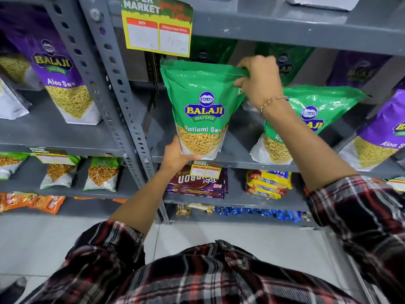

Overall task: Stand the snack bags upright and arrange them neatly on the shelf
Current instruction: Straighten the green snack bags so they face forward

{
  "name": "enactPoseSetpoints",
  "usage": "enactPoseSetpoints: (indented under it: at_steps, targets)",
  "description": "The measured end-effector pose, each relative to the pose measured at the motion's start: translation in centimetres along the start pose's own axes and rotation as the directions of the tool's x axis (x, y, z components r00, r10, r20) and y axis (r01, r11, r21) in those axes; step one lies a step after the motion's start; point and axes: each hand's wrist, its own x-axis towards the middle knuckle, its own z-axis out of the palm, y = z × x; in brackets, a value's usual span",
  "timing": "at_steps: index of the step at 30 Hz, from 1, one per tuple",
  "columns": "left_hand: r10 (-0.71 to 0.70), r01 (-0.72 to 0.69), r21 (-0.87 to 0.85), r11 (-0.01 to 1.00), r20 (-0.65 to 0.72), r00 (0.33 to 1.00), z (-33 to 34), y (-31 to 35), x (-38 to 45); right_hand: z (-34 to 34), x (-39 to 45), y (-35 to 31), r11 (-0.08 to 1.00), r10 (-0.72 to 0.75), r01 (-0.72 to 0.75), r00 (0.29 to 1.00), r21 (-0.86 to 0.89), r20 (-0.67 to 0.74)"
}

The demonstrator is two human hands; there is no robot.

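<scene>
A person in a plaid shirt stands at a grey metal shelf and holds a green bag of Ratlami Sev upright at its near edge. The left hand cups the bag's bottom left corner, fingers curled under the base. The right hand is closed in a pinch on the bag's top right corner, pulling the seal taut.

Risks, as I judge them: the base sits right at the shelf lip, so if the left hand lets go first the bag could tip forward and fall to the floor. The right forearm crosses in front of a second green bag, which leans to the right; a brush from the arm could knock it flat. A pull on the pinched corner may also crease the seal or drag the bag askew.

Counted on this shelf: two green bags at the front, one held and one leaning. Behind them, in shadow, there seem to be two more green bags and one purple, though the dark makes that unsure. One purple bag of Aloo Sev leans at the far right edge. In the bay to the left stands one more purple Aloo Sev bag. One yellow price tag hangs above.
</scene>
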Motion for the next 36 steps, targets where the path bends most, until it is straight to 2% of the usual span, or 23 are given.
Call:
enactPoseSetpoints:
  at_steps: [5, 7, 8, 10, 11, 12, 13, 14, 16, 17, 19, 22, 24, 26, 30, 32, 34, 36]
  targets:
    - [0.006, -0.007, 0.026, 1.0, 0.046, 0.999, -0.3, -0.1, 0.1, 0.0, 0.2, 0.0, 1.0, 0.005, -0.006, 0.999, 0.016, 0.033]
    - [0.019, -0.018, -0.021, 1.0, 0.049, 0.999, -0.5, -0.3, -0.4, -0.9, -0.2, 0.5, 1.0, -0.023, 0.023, 0.998, 0.015, 0.066]
    - [0.011, -0.011, -0.073, 0.997, -0.007, 1.0, -0.5, -0.4, -1.0, -1.5, -0.6, 0.9, 0.999, -0.044, 0.042, 0.996, 0.021, 0.081]
    - [0.009, -0.04, -0.128, 0.991, -0.229, 0.973, 0.0, -0.4, -3.0, -2.9, -2.0, 2.1, 0.995, -0.087, 0.084, 0.993, 0.049, 0.079]
    - [0.052, -0.092, -0.109, 0.99, -0.331, 0.942, 0.8, -0.3, -4.2, -3.6, -2.8, 3.0, 0.993, -0.103, 0.099, 0.993, 0.069, 0.056]
    - [0.125, -0.157, -0.056, 0.986, -0.376, 0.918, 1.8, -0.1, -5.4, -4.3, -3.5, 4.0, 0.991, -0.107, 0.105, 0.994, 0.085, 0.025]
    - [0.222, -0.229, 0.02, 0.973, -0.342, 0.913, 3.0, 0.5, -6.5, -5.1, -4.2, 5.2, 0.99, -0.101, 0.101, 0.995, 0.094, -0.003]
    - [0.323, -0.312, 0.083, 0.946, -0.238, 0.916, 4.4, 1.4, -7.3, -5.8, -4.7, 6.5, 0.992, -0.084, 0.086, 0.996, 0.094, -0.021]
    - [0.446, -0.449, 0.09, 0.889, 0.052, 0.893, 7.4, 3.6, -7.9, -7.0, -5.4, 9.0, 0.998, -0.041, 0.042, 0.999, 0.052, -0.015]
    - [0.46, -0.477, 0.066, 0.876, 0.178, 0.87, 8.9, 4.9, -7.6, -7.5, -5.4, 10.1, 0.999, -0.026, 0.026, 1.0, 0.024, 0.001]
    - [0.417, -0.431, -0.023, 0.902, 0.3, 0.858, 11.8, 7.6, -6.5, -8.0, -5.1, 11.8, 1.0, -0.009, 0.009, 0.999, -0.004, 0.041]
    - [0.226, -0.176, -0.177, 0.968, 0.327, 0.917, 15.0, 10.5, -4.2, -8.1, -4.6, 12.9, 1.0, 0.01, -0.008, 0.997, -0.029, 0.077]
    - [0.163, -0.095, -0.215, 0.972, 0.322, 0.933, 16.4, 11.8, -3.1, -7.7, -4.4, 13.2, 0.998, -0.006, 0.01, 0.997, -0.058, 0.08]
    - [0.133, -0.072, -0.21, 0.975, 0.294, 0.947, 17.4, 12.2, -2.5, -7.3, -4.0, 13.6, 0.995, -0.02, 0.025, 0.998, -0.097, 0.056]
    - [0.129, -0.133, 0.006, 0.991, 0.202, 0.971, 18.7, 11.3, -2.5, -7.2, -3.1, 14.4, 0.997, -0.042, 0.038, 0.998, -0.072, -0.049]
    - [0.126, -0.133, 0.03, 0.991, 0.164, 0.978, 19.1, 11.0, -2.6, -7.1, -2.9, 14.7, 0.997, -0.057, 0.054, 0.997, -0.045, -0.059]
    - [0.126, -0.134, 0.034, 0.99, 0.176, 0.976, 19.0, 11.1, -2.5, -7.2, -2.7, 14.9, 0.994, -0.103, 0.102, 0.995, -0.042, -0.021]
    - [0.131, -0.125, -0.045, 0.991, 0.191, 0.973, 19.0, 11.1, -2.9, -7.9, -2.4, 15.5, 0.986, -0.163, 0.165, 0.984, -0.01, 0.072]
